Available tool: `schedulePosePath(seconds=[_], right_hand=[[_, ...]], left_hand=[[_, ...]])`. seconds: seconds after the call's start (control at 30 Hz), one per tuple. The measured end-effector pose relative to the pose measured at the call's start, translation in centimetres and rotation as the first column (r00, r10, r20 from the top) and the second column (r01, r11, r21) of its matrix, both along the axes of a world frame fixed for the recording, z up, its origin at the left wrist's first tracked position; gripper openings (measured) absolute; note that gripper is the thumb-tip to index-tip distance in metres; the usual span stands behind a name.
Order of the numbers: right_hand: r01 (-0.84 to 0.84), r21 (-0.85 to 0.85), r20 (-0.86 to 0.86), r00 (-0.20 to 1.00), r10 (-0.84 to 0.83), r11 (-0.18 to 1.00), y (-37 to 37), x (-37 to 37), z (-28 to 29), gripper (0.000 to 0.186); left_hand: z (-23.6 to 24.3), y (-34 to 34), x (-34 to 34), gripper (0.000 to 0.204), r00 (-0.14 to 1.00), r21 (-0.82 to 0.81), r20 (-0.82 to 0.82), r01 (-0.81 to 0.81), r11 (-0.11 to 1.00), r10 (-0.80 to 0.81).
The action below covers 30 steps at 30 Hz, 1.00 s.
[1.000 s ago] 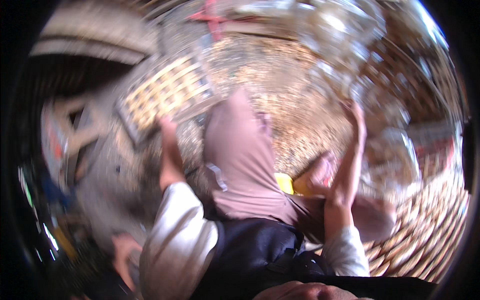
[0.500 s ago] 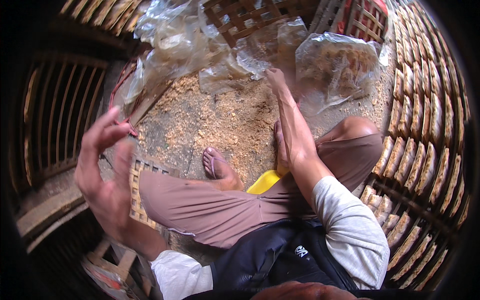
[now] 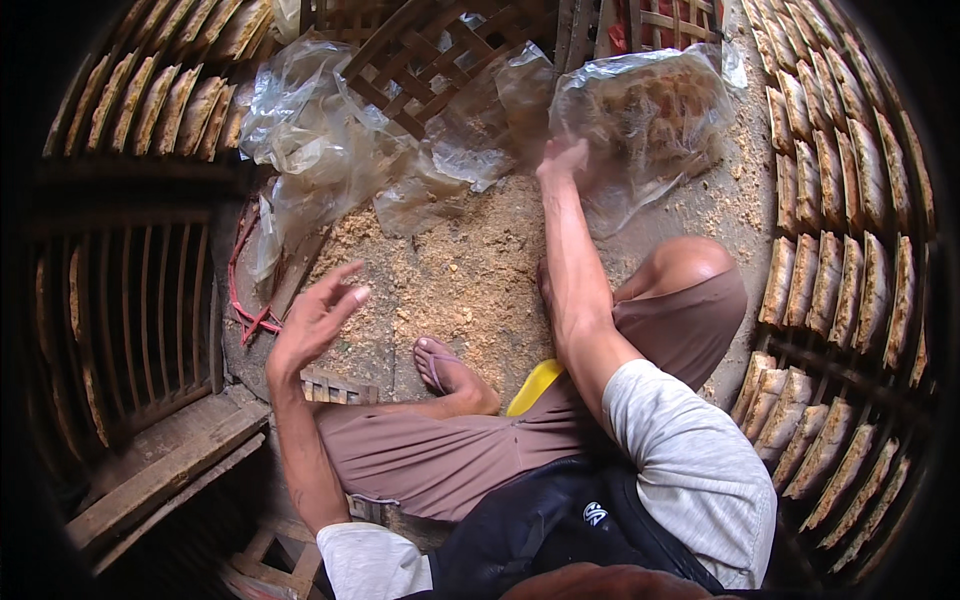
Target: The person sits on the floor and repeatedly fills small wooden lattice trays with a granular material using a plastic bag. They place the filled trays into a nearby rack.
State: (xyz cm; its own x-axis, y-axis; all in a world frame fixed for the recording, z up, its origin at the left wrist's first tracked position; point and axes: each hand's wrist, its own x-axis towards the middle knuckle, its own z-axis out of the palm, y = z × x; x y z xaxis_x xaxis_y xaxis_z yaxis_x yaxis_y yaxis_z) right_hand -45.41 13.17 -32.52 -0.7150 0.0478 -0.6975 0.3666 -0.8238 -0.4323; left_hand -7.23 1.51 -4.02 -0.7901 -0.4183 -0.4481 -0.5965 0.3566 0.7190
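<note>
- Your right grip (image 3: 565,158) is at the lower left edge of the clear bag (image 3: 650,112); it is blurred, so you cannot tell whether the fingers are closed on the plastic.
- The bag lies just right of and above that grip, with brown stuff showing through; half a second ago, the grip stood a little farther from its bulk.
- Your left grip (image 3: 315,320) holds nothing, fingers and thumb apart. It was blurred and farther out to the left before; now it has come inward, to the left edge of the crumbs (image 3: 455,265).
- The red cord (image 3: 238,285) is just left of your left grip; earlier it showed above that grip.
- The crumbs cover the floor between your two grips, much as before.
- Crumpled plastic (image 3: 315,130) lies left of your right grip, with the woven basket (image 3: 440,65) above and left of the grip; more of the basket shows now.
- The yellow thing (image 3: 535,387) remains well below your right grip, beside the forearm.
</note>
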Motion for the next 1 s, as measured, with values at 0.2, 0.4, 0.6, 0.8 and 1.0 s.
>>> schedulePosePath(seconds=[0.2,0.4,0.6,0.8,1.0], right_hand=[[-0.160,0.868,-0.184,0.776,0.603,0.470,-4.6,8.0,6.0,0.039],[-0.495,0.803,-0.389,-0.012,0.921,0.332,-9.4,21.8,15.9,0.045],[-0.688,0.722,-0.411,-0.339,0.846,0.075,-8.0,32.5,18.5,0.050],[-0.407,0.697,-0.376,-0.909,0.182,-0.591,-6.7,25.8,23.9,0.041],[0.011,0.755,-0.596,-0.407,0.692,0.656,-8.8,21.1,24.5,0.056]], left_hand=[[0.9,-0.9,-0.2,0.059,0.988,-0.163,0.145,-0.024,0.986,0.048],[-2.8,-3.1,0.3,0.073,0.934,-0.025,0.057,-0.351,0.936,0.352],[-3.1,-5.3,1.0,0.051,0.703,0.047,-0.289,-0.667,0.743,0.649],[-1.4,-6.4,3.9,0.033,0.625,-0.015,-0.560,-0.664,0.748,0.544],[0.1,-6.1,4.1,0.024,0.707,-0.034,-0.636,-0.427,0.904,0.310]])
